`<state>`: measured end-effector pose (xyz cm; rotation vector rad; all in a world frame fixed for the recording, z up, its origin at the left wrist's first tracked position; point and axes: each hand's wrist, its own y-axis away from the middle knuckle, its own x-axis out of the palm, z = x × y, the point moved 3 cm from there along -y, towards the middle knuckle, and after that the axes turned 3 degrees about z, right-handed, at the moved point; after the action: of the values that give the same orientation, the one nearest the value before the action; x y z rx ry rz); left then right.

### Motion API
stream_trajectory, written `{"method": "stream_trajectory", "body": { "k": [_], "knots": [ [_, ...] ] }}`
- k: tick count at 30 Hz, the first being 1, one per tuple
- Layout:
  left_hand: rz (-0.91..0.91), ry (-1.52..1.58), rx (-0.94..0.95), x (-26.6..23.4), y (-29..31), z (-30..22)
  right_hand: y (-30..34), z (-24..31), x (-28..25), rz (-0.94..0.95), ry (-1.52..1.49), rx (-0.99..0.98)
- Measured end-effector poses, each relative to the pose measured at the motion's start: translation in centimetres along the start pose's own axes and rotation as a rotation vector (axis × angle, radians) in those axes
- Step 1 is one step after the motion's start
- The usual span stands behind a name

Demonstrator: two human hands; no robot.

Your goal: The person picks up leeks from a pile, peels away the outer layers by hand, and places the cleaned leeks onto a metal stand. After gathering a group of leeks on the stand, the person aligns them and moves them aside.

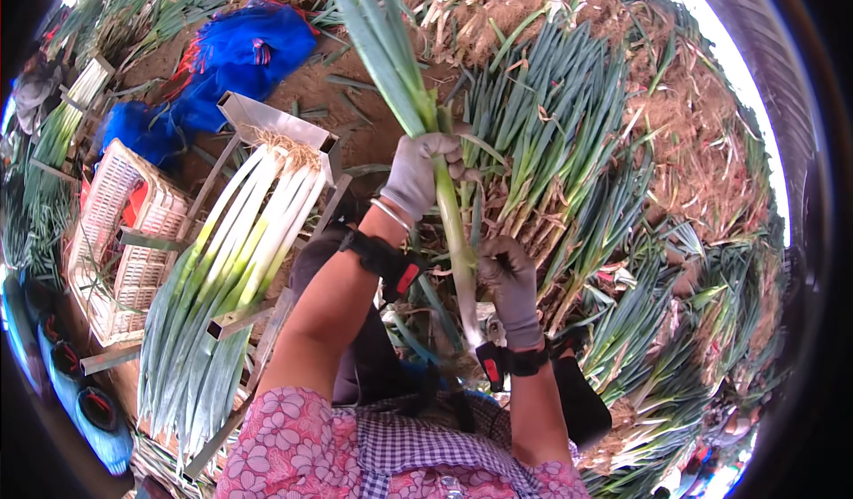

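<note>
My left hand (425,172), in a pale grey work glove, is closed around one large green onion (456,237). Its long green leaves rise away from me past the fist, and the pale stalk slants down toward my lap. Beside the lower stalk is my right hand (511,286), gloved too, its fingers curled and pressed together. Whatever those fingers pinch, if anything, is too small to make out. On my left, a bundle of trimmed green onions (258,232) lies on a metal rack (253,112), white root ends at the far side and leaves hanging toward me.
Untrimmed green onions (555,117) lie in a thick row to my right, over soil and dry peelings (693,161). A white woven plastic basket (111,223) stands left of the rack. Blue netting (253,46) lies crumpled beyond. Another loaded rack (75,112) is at far left.
</note>
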<state>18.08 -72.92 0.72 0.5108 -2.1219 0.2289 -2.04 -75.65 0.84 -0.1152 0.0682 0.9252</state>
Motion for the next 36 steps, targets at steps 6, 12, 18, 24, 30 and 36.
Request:
{"method": "stream_trajectory", "body": {
  "k": [6,12,18,24,30,36],
  "knots": [
    [-0.046,-0.037,0.028,0.3,-0.2,1.1,-2.2,0.8,1.7,-0.236,-0.431,-0.040],
    [-0.359,-0.070,0.118,-1.5,-1.0,-1.7,7.2,-6.8,-2.6,0.121,0.171,0.363],
    [-0.234,-0.059,0.208,-1.5,-0.7,-1.3,8.1,-4.9,-2.2,0.170,0.554,0.404],
    [-0.241,-0.287,-0.155,0.3,0.1,5.6,0.7,-2.4,-2.2,0.188,0.320,0.426],
    [-0.363,-0.296,-0.225,-2.1,-2.2,6.8,3.1,-2.3,-0.9,0.020,0.342,0.323],
    [-0.384,-0.255,-0.364,-3.6,-3.0,14.8,10.4,1.2,-2.9,-0.172,0.349,0.453]
  ]
}}
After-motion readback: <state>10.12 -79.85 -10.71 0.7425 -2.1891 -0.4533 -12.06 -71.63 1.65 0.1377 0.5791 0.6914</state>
